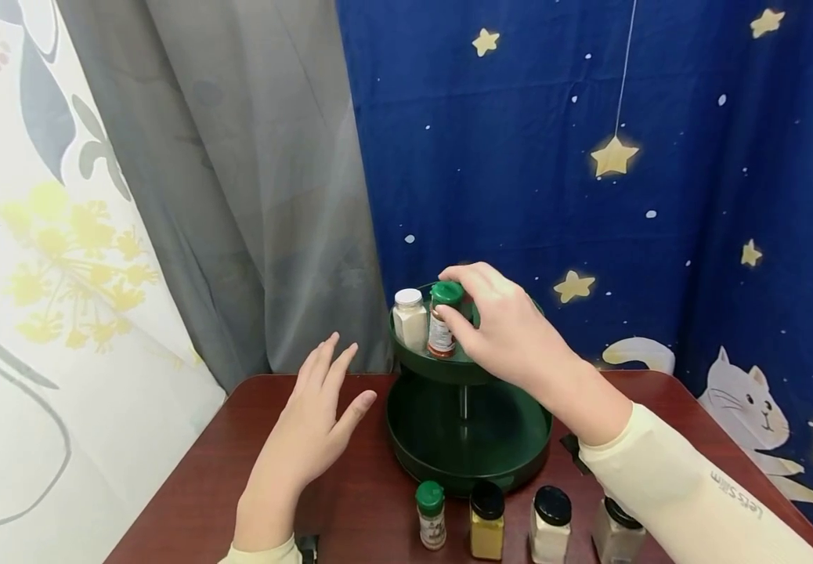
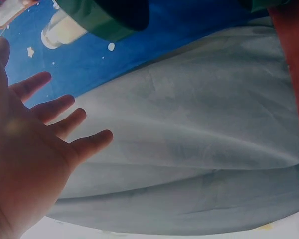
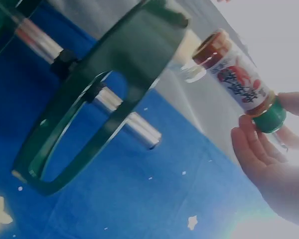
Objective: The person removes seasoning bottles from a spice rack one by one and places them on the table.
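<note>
My right hand [image 1: 508,325] grips a small spice bottle [image 1: 442,333] by its green cap, thumb on one side and fingers on the other. In the right wrist view the bottle [image 3: 239,77] shows a printed label and reddish contents. It is at the upper tier of a dark green two-tier turntable rack [image 1: 470,462]; whether its base touches the tier I cannot tell. Beside it, a white-capped jar [image 1: 410,321] of pale powder stands on that tier. My left hand [image 1: 311,419] is held up left of the rack, fingers spread, holding nothing.
Along the table's front stand a green-capped shaker [image 1: 431,517], a black-capped jar of yellow powder [image 1: 487,525] and black-capped jars of pale powder [image 1: 551,529]. The red-brown table [image 1: 195,486] backs onto grey and blue curtains [image 1: 519,141].
</note>
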`<act>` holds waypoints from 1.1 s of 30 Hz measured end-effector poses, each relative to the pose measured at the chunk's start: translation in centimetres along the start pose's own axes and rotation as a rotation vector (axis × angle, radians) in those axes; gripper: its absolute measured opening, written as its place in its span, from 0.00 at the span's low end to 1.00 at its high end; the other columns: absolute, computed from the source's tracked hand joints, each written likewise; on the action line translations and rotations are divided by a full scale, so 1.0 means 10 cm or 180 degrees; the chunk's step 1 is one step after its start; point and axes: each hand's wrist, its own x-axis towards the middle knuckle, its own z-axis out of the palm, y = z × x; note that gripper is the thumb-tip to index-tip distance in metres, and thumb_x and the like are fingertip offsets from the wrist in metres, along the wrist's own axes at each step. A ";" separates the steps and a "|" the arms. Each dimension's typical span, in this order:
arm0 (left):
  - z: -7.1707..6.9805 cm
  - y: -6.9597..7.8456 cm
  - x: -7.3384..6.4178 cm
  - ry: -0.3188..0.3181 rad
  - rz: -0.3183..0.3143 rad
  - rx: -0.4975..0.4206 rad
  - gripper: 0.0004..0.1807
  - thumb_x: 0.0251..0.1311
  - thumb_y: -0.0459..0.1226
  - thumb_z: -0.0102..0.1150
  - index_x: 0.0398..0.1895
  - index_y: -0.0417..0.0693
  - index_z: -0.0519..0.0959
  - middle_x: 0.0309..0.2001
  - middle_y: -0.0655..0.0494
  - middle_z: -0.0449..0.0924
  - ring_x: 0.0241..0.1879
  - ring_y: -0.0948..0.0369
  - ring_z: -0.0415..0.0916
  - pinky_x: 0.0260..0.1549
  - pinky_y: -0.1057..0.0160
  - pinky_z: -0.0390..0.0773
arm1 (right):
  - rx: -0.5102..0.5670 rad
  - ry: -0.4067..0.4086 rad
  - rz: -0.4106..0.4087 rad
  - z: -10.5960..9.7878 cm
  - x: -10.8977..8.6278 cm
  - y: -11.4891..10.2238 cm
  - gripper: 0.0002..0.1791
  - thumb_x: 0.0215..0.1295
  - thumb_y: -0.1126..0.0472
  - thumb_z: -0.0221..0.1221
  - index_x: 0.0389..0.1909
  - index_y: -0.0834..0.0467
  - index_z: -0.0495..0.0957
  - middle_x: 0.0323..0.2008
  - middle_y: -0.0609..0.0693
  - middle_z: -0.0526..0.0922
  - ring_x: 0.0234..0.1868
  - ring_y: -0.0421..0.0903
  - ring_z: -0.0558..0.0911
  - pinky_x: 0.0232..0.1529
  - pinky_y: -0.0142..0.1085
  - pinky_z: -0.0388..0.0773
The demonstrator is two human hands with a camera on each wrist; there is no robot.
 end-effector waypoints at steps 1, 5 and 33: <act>-0.02 0.00 0.00 0.0003 -0.0005 0.0009 0.40 0.79 0.60 0.51 0.86 0.54 0.58 0.88 0.50 0.46 0.86 0.44 0.46 0.74 0.31 0.68 | 0.0058 0.0057 -0.0070 0.00 -0.01 -0.03 0.21 0.73 0.59 0.68 0.62 0.60 0.80 0.56 0.55 0.84 0.46 0.47 0.86 0.47 0.45 0.90; -0.07 -0.02 -0.03 0.0017 -0.0040 0.0037 0.40 0.79 0.59 0.51 0.85 0.52 0.58 0.88 0.48 0.47 0.86 0.42 0.46 0.73 0.30 0.69 | 0.0301 0.0144 -0.0293 0.09 -0.11 -0.18 0.21 0.73 0.60 0.68 0.63 0.61 0.80 0.54 0.54 0.83 0.45 0.44 0.84 0.46 0.42 0.89; -0.04 -0.09 -0.07 -0.0156 -0.0186 -0.0001 0.41 0.78 0.62 0.50 0.84 0.52 0.61 0.87 0.46 0.49 0.85 0.42 0.49 0.73 0.31 0.69 | -0.0004 -0.1980 0.0185 1.35 -1.13 -0.40 0.15 0.69 0.50 0.71 0.51 0.52 0.85 0.40 0.41 0.79 0.35 0.31 0.77 0.49 0.34 0.84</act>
